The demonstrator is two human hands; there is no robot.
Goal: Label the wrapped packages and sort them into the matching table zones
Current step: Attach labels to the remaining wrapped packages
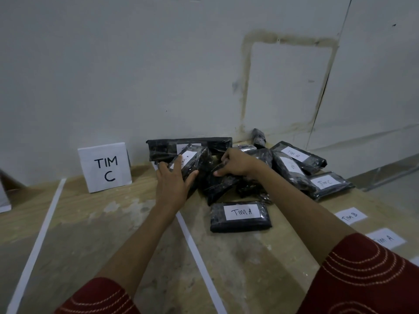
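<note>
Reaching into the heap of wrapped packages (249, 168) just right of the TIM C sign (104, 167), we work both hands at once. Our left hand (174, 182), the one nearer the sign, grasps a labelled package (192, 160), fingers over its far edge and thumb against its near side. It is tipped up so the white label faces us; the writing looks like TIM A, but part of it is hidden. Our right hand (235, 164), farther right of the sign, clasps an unlabelled package (218, 186) with thumb and curled fingers, probably to pull it free for labelling.

Right of the sign and nearer to us, a TIM A package (240, 216) lies flat with its label up, apart from the heap. Much farther right, loose paper slips, a TIM B label (350, 216) and a TIM A label (385, 240), lie within easy reach. A white tape strip (192, 245) runs between the sign and most of the heap, so we judge that most of the sorting is not yet done.
</note>
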